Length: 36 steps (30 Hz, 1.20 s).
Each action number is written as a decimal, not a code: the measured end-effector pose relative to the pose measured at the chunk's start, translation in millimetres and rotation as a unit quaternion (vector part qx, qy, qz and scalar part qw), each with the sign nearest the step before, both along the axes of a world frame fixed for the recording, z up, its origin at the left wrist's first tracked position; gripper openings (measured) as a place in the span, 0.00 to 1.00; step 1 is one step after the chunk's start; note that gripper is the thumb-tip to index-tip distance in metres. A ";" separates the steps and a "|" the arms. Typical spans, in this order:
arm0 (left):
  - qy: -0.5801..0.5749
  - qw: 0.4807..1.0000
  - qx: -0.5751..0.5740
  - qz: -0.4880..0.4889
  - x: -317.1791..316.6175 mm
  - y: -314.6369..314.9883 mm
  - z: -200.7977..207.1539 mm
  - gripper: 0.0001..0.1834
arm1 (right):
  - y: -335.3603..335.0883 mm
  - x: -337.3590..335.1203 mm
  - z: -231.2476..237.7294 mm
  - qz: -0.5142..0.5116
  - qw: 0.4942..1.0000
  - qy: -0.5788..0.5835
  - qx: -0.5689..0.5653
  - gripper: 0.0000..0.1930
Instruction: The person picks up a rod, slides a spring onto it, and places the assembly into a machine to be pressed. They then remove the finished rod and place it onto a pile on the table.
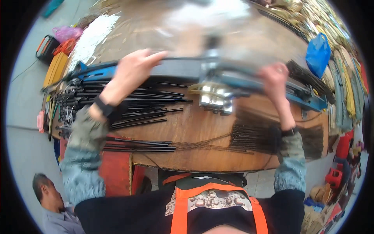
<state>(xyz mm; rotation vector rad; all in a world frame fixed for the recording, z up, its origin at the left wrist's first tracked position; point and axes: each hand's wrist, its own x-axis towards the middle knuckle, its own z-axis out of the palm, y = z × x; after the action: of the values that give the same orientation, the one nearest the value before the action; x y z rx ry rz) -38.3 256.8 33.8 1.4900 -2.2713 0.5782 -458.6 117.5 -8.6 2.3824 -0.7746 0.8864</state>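
My left hand [132,70] is over the left part of a long blue and grey rail fixture [177,68], fingers stretched toward the right. Nothing shows clearly in it. My right hand [274,80], smeared by motion, is curled at the right part of the fixture; whatever it may grip cannot be made out. Between the hands stands a shiny metal block [215,100] with a yellowish hose beside it. Many thin black rods [148,102] lie below my left hand. A bundle of thin dark twisted-looking rods [253,136] lies below my right hand.
The wooden table [194,154] curves along its near edge, with a red surface [115,171] below left. A blue plastic bag [318,54] and heaped cloth bundles [344,74] stand right. Red stools [335,175] are beyond. Another person [48,195] is at lower left.
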 end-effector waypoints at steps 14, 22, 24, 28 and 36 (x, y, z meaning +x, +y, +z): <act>0.131 0.981 0.110 -0.085 -50.7 -74.8 -21.0 0.11 | -17.3 -37.6 -23.9 -0.046 0.992 -0.086 0.078 0.06; 0.107 0.990 0.001 -0.088 -46.0 -85.4 -51.2 0.10 | -15.3 -30.4 -24.0 -0.040 0.988 -0.097 0.116 0.06; 0.105 0.990 -0.019 -0.095 -41.3 -87.3 -56.4 0.10 | -14.5 -29.6 -22.9 -0.035 0.987 -0.106 0.113 0.04; 0.092 0.988 -0.032 -0.117 -47.6 -93.1 -58.0 0.08 | -13.8 -40.8 -32.6 -0.052 0.986 -0.128 0.089 0.07; 0.146 0.985 0.078 -0.044 -61.6 -90.8 -49.9 0.06 | 59.6 5.8 -37.8 0.035 0.993 -0.073 0.081 0.16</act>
<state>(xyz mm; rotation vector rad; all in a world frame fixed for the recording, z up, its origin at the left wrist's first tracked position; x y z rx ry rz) -99.9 166.1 -16.1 1.4297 -2.1760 0.1468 -452.8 177.1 -46.4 2.5213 -0.8514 1.0737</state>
